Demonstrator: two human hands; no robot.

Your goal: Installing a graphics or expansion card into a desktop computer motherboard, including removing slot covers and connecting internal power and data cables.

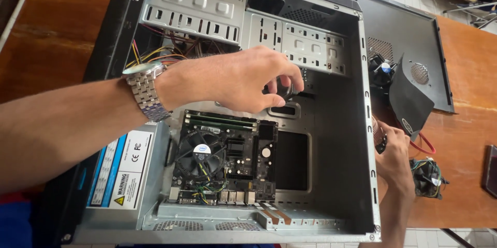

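The open computer case (pixel 331 124) is lying on its side across the middle of the frame on a wooden table (pixel 466 186). The left hand (pixel 238 79) is reaching in from the left, its fingers curling together on a small dark part (pixel 283 91) above the motherboard (pixel 228 160). The right hand (pixel 394 147) is resting at the case's right wall, lower right; its finger state cannot be told.

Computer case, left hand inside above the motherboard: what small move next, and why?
Probably steady the computer case first: the left hand pinches a small dark part, too hidden to identify, above the motherboard, while the right hand rests outside the case wall.
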